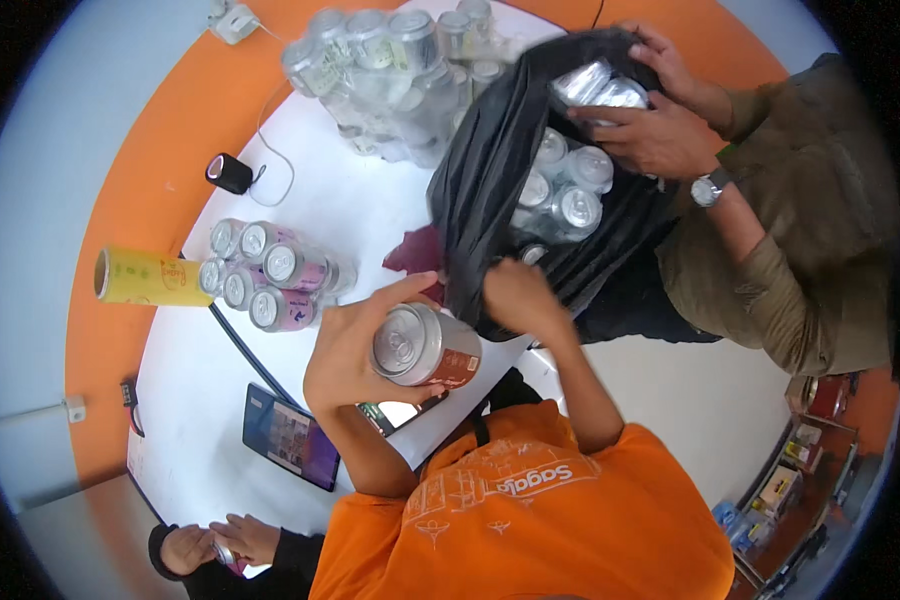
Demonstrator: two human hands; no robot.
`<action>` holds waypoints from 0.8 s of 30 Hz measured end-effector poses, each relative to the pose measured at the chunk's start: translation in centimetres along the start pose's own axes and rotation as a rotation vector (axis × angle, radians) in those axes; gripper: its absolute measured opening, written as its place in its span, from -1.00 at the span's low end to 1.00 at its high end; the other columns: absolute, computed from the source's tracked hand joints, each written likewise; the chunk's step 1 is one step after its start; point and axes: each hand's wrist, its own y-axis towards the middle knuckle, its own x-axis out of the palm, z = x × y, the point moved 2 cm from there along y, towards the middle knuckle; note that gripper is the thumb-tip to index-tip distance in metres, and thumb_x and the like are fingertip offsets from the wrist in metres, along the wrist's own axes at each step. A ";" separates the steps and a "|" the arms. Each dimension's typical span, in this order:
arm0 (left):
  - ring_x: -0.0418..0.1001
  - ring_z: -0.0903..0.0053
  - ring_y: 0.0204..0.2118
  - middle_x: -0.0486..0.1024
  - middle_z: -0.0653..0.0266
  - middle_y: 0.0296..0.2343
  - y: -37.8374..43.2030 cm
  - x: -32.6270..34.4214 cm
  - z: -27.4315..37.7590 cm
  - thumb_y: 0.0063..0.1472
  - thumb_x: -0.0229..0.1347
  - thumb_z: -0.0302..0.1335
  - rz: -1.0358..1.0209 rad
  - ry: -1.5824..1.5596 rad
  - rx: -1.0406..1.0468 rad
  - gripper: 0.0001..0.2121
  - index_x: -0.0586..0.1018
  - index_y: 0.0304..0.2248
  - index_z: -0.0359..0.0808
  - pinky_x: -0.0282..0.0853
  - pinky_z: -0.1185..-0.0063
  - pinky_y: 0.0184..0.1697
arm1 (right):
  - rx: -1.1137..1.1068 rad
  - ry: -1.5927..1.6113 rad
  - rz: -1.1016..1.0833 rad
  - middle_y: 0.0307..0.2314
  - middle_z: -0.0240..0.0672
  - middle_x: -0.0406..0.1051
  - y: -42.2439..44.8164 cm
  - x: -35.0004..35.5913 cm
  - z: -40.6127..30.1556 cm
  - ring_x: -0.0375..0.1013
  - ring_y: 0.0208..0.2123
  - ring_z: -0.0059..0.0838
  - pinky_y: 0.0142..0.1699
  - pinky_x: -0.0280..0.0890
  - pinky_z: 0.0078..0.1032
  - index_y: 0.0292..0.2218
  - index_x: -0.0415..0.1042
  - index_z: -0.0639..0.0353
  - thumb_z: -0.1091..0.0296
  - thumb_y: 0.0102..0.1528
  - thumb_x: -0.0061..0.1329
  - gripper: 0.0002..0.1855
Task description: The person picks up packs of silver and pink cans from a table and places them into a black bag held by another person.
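Note:
My left hand (345, 352) holds a beverage can (427, 349) with a brown label, tilted with its lid facing left. Thumb and fingers wrap its two sides. My right hand (525, 300) is curled at the near rim of a black plastic bag (487, 180), gripping it; the fingertips are partly hidden. Inside the wide-mouthed bag lie several silver-topped cans (574, 187) in clear wrap. Across the bag, another person's hands (656, 135) hold a shiny wrapped pack of cans (600, 86) at the bag's mouth.
Stacked clear-wrapped cans (390, 75) stand at the back. Purple-labelled cans (270, 274) sit left, beside a yellow roll (154, 277). A speaker (229, 174), a tablet (292, 435) and a phone (401, 412) lie on the white table (202, 360). A further person's hands (225, 541) hold a can at lower left.

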 end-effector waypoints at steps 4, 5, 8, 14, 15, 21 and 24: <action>0.48 0.36 -0.27 0.49 0.15 -0.32 4.1 0.7 3.7 -0.43 0.35 -0.31 0.118 0.023 0.093 -0.28 0.38 -0.15 -0.28 0.32 0.52 -0.17 | 0.098 0.035 0.349 -0.23 -0.17 0.38 1.0 5.2 -1.2 0.31 -0.11 -0.21 0.02 0.07 -0.09 -0.21 0.41 0.16 0.22 -0.06 -0.14 -0.63; 0.48 0.35 -0.26 0.48 0.15 -0.31 5.6 1.6 4.3 -0.43 0.35 -0.32 0.129 0.070 0.086 -0.30 0.39 -0.16 -0.28 0.32 0.52 -0.17 | 0.093 0.281 0.513 -0.19 -0.19 0.35 1.6 6.4 -0.9 0.28 -0.08 -0.23 0.03 0.04 -0.05 -0.15 0.36 0.14 0.17 -0.04 -0.15 -0.58; 0.46 0.32 -0.25 0.47 0.17 -0.32 6.1 3.7 3.2 -0.41 0.33 -0.35 0.195 0.187 -0.029 -0.36 0.41 -0.20 -0.27 0.32 0.51 -0.18 | 0.044 0.397 0.752 -0.06 -0.24 0.25 3.2 8.4 -2.8 0.20 0.01 -0.25 0.03 0.00 0.04 0.00 0.20 0.12 0.12 -0.01 -0.16 -0.46; 0.44 0.22 -0.25 0.45 0.13 -0.36 7.5 9.3 -1.4 -0.39 0.29 -0.46 0.230 0.092 -0.030 -0.45 0.39 -0.27 -0.29 0.30 0.48 -0.19 | 0.000 0.347 0.870 0.03 -0.13 0.13 1.7 6.2 -3.6 0.07 0.09 -0.17 0.02 -0.01 0.08 0.06 0.12 0.16 0.14 0.03 -0.19 -0.42; 0.43 0.21 -0.25 0.45 0.12 -0.35 8.0 9.1 -1.6 -0.39 0.28 -0.48 0.206 0.054 -0.038 -0.45 0.38 -0.27 -0.29 0.30 0.48 -0.18 | 0.019 0.287 0.846 0.03 -0.13 0.13 2.0 5.9 -3.7 0.07 0.09 -0.16 0.03 -0.01 0.07 0.07 0.11 0.16 0.14 0.04 -0.19 -0.41; 0.43 0.20 -0.26 0.45 0.15 -0.34 7.4 8.5 -0.5 -0.40 0.28 -0.49 0.072 0.085 -0.046 -0.45 0.38 -0.28 -0.25 0.30 0.47 -0.20 | 0.085 0.114 0.641 0.03 -0.10 0.10 1.7 5.4 -4.6 0.04 0.10 -0.13 0.04 -0.02 0.06 0.07 0.09 0.19 0.14 0.04 -0.18 -0.40; 0.42 0.19 -0.26 0.44 0.17 -0.34 7.7 8.6 -0.6 -0.38 0.27 -0.48 0.065 0.276 -0.135 -0.46 0.38 -0.27 -0.20 0.31 0.45 -0.22 | 0.096 0.081 0.570 0.04 -0.08 0.09 1.7 4.7 -5.0 0.03 0.10 -0.12 0.04 -0.02 0.05 0.07 0.08 0.20 0.14 0.04 -0.17 -0.39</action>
